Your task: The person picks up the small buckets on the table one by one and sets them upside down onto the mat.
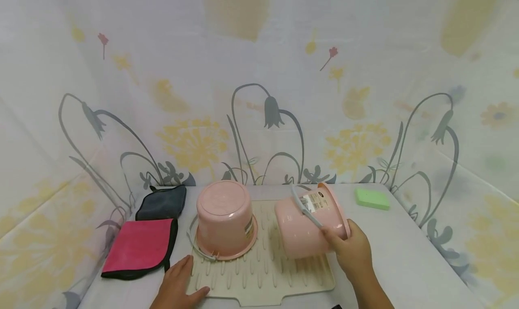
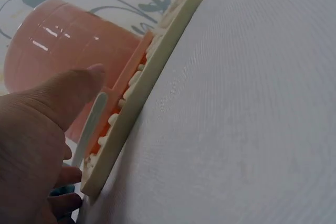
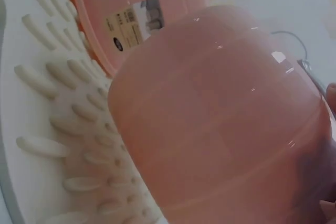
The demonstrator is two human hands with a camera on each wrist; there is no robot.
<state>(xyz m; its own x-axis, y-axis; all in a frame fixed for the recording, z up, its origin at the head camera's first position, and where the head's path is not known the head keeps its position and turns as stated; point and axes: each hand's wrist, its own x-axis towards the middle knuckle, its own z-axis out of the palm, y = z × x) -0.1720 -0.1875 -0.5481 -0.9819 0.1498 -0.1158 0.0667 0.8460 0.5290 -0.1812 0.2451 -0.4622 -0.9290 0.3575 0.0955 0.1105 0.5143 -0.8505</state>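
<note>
My right hand [image 1: 356,251] grips a pink bucket [image 1: 300,234] by its rim. That bucket is tilted on its side above the right half of a cream ribbed drying mat [image 1: 263,279], its mouth facing right and its grey handle [image 1: 303,205] lying across the wall. A second pink bucket [image 1: 225,221] stands upside down on the mat's left half, label partly showing. Beside the mat's near left corner lies my left hand [image 1: 175,285], thumb spread and fingers extended. The left wrist view shows the left thumb [image 2: 79,90] in front of the upturned bucket.
To the left lie a red cloth with black edging [image 1: 139,246] and a dark cloth [image 1: 162,204] behind it. A green sponge [image 1: 371,198] sits at the back right. Floral fabric [image 1: 259,52] hangs behind the white table [image 1: 405,264].
</note>
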